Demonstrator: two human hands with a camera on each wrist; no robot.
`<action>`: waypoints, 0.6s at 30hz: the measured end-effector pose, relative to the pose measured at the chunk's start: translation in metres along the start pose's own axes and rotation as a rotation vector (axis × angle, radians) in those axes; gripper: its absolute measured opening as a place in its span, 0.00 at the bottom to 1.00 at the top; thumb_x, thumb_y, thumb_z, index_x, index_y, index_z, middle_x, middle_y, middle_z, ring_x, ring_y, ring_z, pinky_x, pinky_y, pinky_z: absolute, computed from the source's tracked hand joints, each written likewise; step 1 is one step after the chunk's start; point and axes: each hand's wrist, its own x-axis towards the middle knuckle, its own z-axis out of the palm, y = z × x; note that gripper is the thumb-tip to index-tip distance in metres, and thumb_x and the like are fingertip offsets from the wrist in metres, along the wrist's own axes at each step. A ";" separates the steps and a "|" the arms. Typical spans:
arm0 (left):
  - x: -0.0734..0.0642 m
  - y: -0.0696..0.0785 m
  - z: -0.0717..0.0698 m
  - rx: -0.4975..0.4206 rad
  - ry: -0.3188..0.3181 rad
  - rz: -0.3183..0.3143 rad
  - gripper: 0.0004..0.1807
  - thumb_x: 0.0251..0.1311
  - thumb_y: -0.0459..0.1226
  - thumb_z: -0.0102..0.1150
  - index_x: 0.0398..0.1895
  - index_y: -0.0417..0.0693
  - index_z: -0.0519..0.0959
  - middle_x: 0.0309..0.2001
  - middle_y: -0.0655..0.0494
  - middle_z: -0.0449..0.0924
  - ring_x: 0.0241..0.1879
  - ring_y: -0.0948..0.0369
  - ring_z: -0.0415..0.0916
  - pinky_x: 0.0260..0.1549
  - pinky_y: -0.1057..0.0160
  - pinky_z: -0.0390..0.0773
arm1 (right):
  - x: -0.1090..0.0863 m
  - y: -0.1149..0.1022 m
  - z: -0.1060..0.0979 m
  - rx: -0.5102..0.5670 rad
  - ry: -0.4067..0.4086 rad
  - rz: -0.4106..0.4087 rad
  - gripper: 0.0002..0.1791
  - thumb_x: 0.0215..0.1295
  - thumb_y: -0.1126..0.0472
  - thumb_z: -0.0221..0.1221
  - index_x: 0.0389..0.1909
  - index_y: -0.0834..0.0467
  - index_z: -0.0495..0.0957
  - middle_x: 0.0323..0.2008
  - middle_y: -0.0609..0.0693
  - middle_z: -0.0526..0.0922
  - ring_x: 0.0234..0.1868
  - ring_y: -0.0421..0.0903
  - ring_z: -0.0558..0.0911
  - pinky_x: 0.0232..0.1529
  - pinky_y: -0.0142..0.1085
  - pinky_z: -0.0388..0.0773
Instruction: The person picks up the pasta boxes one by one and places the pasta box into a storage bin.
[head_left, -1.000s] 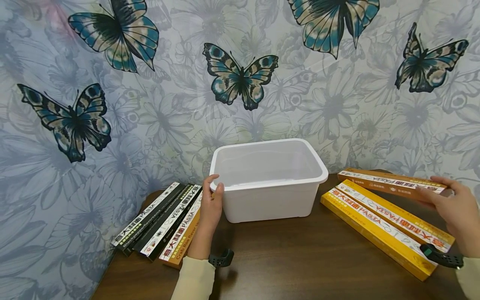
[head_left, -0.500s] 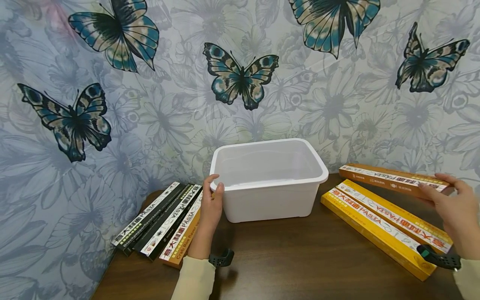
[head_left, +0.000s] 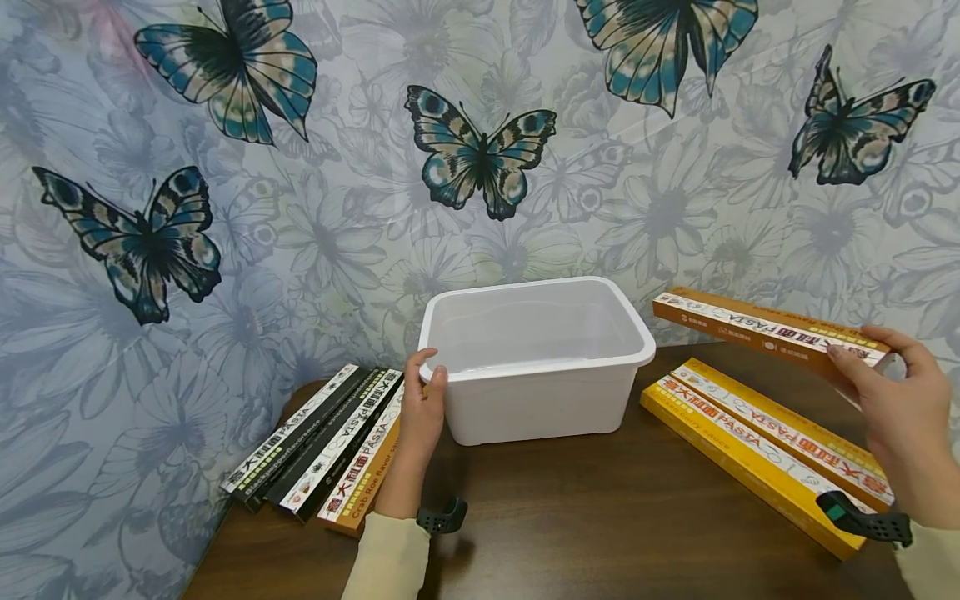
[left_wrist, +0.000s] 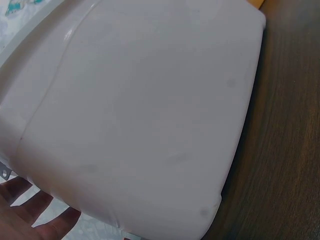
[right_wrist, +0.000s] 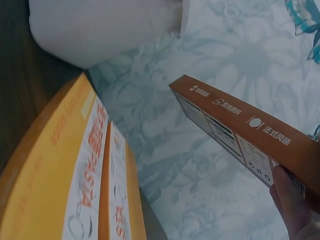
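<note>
My left hand (head_left: 423, 408) grips the near left corner of a white plastic bin (head_left: 536, 404), thumb and fingers at its rim. In the left wrist view, fingers (left_wrist: 57, 223) curl by the bin's edge. My right hand (head_left: 903, 404) pinches one end of an orange-brown pasta box (head_left: 765, 329), held up above the table with its far end pointing left toward the bin. The right wrist view has the thumb (right_wrist: 290, 200) pressed on the held box's side. Below it lie two yellow pasta boxes (head_left: 757, 458), side by side on the table.
Left of the bin, two black pasta boxes (head_left: 300, 429) and an orange-brown crab roe pasta box (head_left: 367, 467) lie fanned on the brown wooden table (head_left: 555, 517). A butterfly-patterned wall covering (head_left: 337, 200) rises right behind the table.
The right hand has lifted the orange-brown pasta box off the table, raising it and moving it a little left. The left hand and the bin have stayed in place.
</note>
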 end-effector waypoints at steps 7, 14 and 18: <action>0.010 -0.026 0.003 0.005 0.007 0.003 0.25 0.71 0.47 0.48 0.69 0.59 0.62 0.68 0.43 0.65 0.64 0.46 0.67 0.63 0.40 0.65 | -0.013 -0.013 0.015 0.151 0.006 -0.040 0.31 0.62 0.65 0.66 0.66 0.46 0.72 0.63 0.34 0.60 0.51 0.35 0.68 0.31 0.16 0.76; 0.008 -0.027 0.001 0.002 -0.005 0.022 0.25 0.71 0.51 0.48 0.68 0.61 0.62 0.70 0.42 0.62 0.65 0.48 0.66 0.64 0.39 0.64 | -0.024 -0.026 0.028 0.264 -0.046 -0.091 0.30 0.61 0.68 0.66 0.65 0.51 0.74 0.62 0.37 0.62 0.52 0.38 0.71 0.34 0.19 0.78; 0.009 -0.027 0.000 0.003 -0.005 0.019 0.25 0.71 0.52 0.48 0.68 0.61 0.62 0.69 0.45 0.62 0.65 0.48 0.66 0.63 0.40 0.65 | -0.029 -0.032 0.037 0.333 -0.076 -0.121 0.29 0.61 0.72 0.64 0.63 0.55 0.74 0.60 0.39 0.66 0.55 0.40 0.70 0.33 0.22 0.80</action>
